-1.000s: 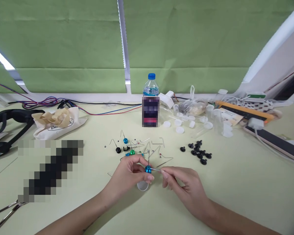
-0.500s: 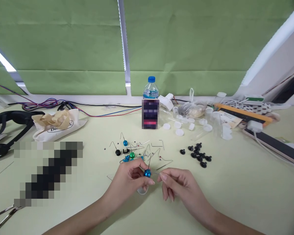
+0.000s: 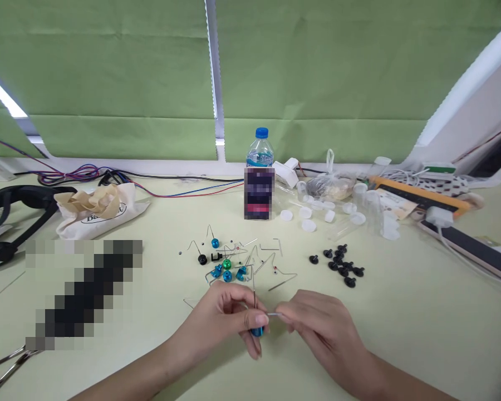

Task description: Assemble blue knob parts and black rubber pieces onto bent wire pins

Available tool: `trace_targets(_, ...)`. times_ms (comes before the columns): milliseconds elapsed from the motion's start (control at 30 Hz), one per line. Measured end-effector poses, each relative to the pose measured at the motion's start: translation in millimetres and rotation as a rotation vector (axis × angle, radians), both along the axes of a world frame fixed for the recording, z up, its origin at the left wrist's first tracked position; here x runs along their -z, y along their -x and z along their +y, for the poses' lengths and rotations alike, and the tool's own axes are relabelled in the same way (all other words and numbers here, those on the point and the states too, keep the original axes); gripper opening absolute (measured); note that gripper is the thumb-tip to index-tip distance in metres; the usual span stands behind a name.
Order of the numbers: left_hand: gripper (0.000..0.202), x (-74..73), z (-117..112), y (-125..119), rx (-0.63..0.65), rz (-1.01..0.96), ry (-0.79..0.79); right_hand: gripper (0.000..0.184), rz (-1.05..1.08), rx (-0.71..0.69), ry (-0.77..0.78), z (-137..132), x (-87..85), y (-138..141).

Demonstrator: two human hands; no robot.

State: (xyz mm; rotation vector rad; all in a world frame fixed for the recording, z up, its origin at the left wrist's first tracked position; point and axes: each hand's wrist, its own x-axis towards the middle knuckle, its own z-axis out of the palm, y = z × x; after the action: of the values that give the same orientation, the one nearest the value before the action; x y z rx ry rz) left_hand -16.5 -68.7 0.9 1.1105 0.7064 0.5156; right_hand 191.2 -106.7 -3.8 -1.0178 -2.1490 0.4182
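My left hand [image 3: 227,318] is closed around a small blue metal fitting [image 3: 257,332], pinched between thumb and fingers. From it a thin wire [image 3: 254,292] rises upright. My right hand [image 3: 328,328] pinches a thin metal rod [image 3: 274,314] that looks like a hex key; its far end meets the left thumb and fitting, and the exact contact is hidden. Just beyond my hands lie blue fittings [image 3: 227,276], a green fitting [image 3: 226,264] and a black fitting [image 3: 202,259], among bent wires [image 3: 284,277] and tiny screws.
Several black knob-like parts [image 3: 343,271] lie to the right. Behind them are white caps [image 3: 309,225], clear tubes [image 3: 372,209] and a power strip [image 3: 467,245]. A bottle [image 3: 260,150] stands at the back behind a phone-like screen [image 3: 259,194]. On the left are a cloth pouch [image 3: 104,214] and black headgear [image 3: 33,195].
The blue fitting has come lower and nearer, turning in my left fingers. My right hand has rolled palm-down, with its rod now against the left thumb. The pale ring under my left hand no longer shows.
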Motion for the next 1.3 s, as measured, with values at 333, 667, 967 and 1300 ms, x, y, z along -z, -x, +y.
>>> trace_targets(333,0.022,-12.4,3,8,-0.082,0.334,-0.881,0.057,0.621,0.038,0.962,4,-4.9,4)
trace_targets(667,0.02,-9.7,-3,6,-0.054,0.327,-0.806,0.031,0.376,0.024,0.758,3,-7.6,4)
trace_targets(967,0.02,-11.3,1,7,-0.141,0.33,-0.836,0.053,0.615,0.022,0.986,4,-4.4,5)
trace_targets(1300,0.023,-3.9,-3,4,-0.064,0.318,-0.735,0.031,0.166,0.037,0.554,2,-0.3,0)
